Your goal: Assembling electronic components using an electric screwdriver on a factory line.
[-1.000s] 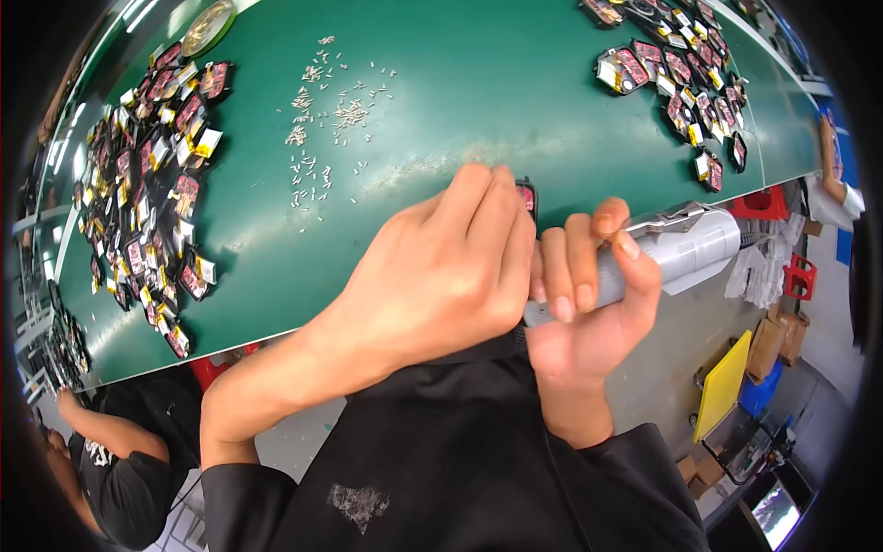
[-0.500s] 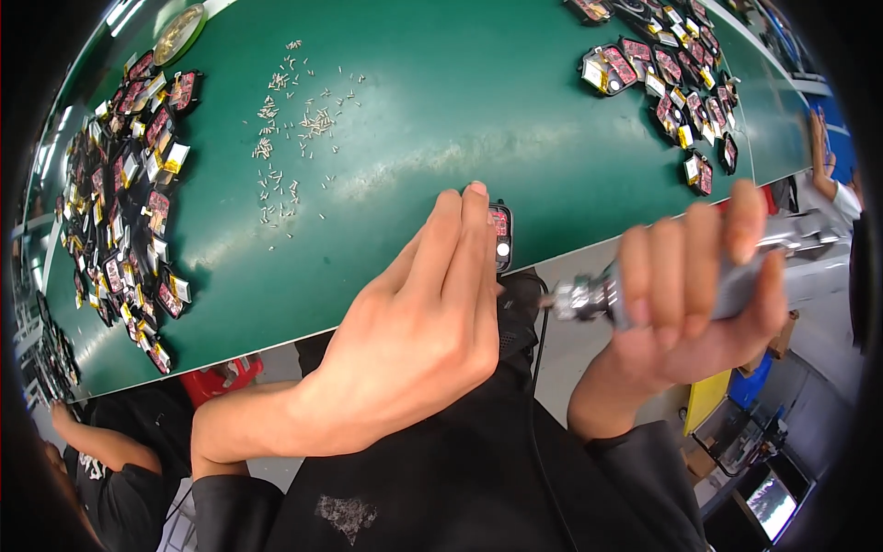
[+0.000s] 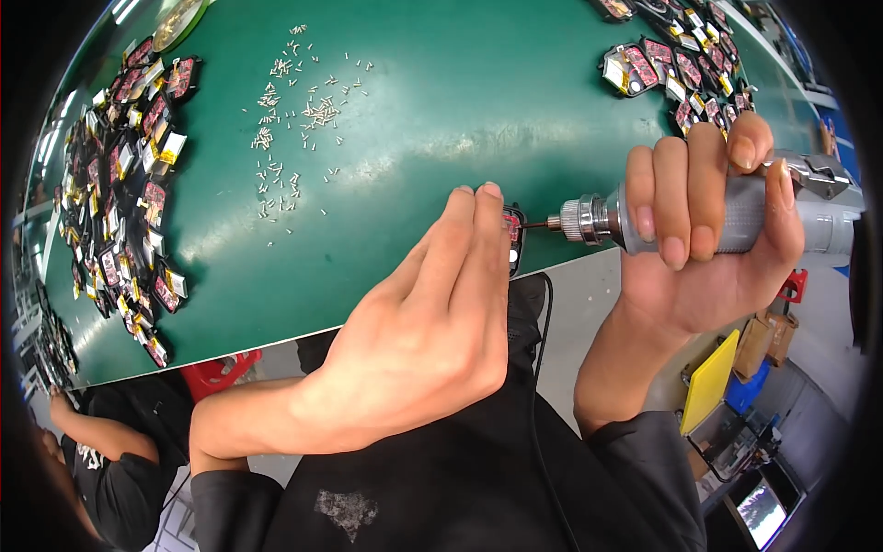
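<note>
At the table's near edge my left hand (image 3: 418,327) has its fingers pressed together over a small black device casing (image 3: 515,258). Most of that casing is hidden behind the fingers; its right side shows a red circuit board and a white round spot. Wrapped in my right hand (image 3: 704,276) is a grey electric screwdriver (image 3: 742,213), lying nearly level. Its thin bit points left and its tip appears to meet the circuit board. The thumb of my left hand is out of sight.
Loose small screws (image 3: 322,110) lie scattered on the green table (image 3: 441,83). Many opened device casings (image 3: 156,198) are heaped at left, more casings (image 3: 630,69) at far right. A round dish (image 3: 179,23) stands far left. A person (image 3: 120,460) sits at lower left.
My right hand has brought the screwdriver up and left, so its bit now reaches the casing. My left hand stays over the casing. The view has shifted slightly.
</note>
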